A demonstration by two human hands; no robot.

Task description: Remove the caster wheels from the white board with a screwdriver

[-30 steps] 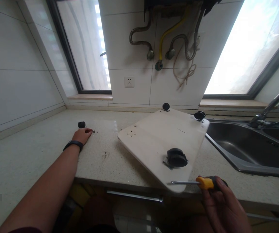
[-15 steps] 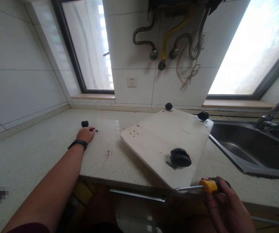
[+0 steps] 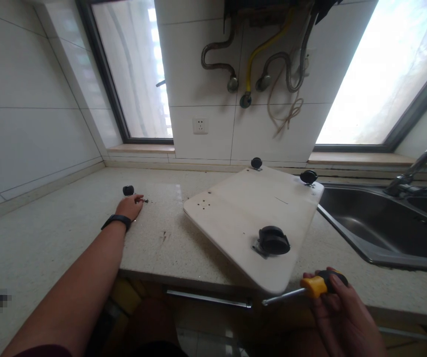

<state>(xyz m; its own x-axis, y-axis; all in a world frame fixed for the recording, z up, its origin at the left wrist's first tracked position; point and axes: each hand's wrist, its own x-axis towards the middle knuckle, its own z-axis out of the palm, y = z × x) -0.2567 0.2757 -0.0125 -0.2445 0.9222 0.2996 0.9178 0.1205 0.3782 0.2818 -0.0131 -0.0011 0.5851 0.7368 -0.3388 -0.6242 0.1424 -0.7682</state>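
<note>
A white board [image 3: 243, 213] lies on the speckled countertop [image 3: 57, 233] with black caster wheels on three corners: one near me [image 3: 273, 241], two at the back [image 3: 255, 162] [image 3: 308, 176]. Its left corner shows bare screw holes [image 3: 203, 203]. My left hand [image 3: 130, 206] is stretched out flat-ish on the counter, fingertips at a few small dark screws [image 3: 143, 200], beside a loose black caster [image 3: 128, 190]. My right hand [image 3: 342, 312] grips a screwdriver [image 3: 310, 287] with a yellow and black handle, its shaft pointing left below the board's near corner.
A steel sink [image 3: 377, 223] with a tap [image 3: 417, 166] fills the right side. Tiled walls, a socket [image 3: 200, 125], hoses and two windows stand behind. A drawer handle [image 3: 208, 299] shows under the counter edge.
The screwdriver tip has dropped from level with the board's near edge to below it. My left hand stays at the screws with barely any shift.
</note>
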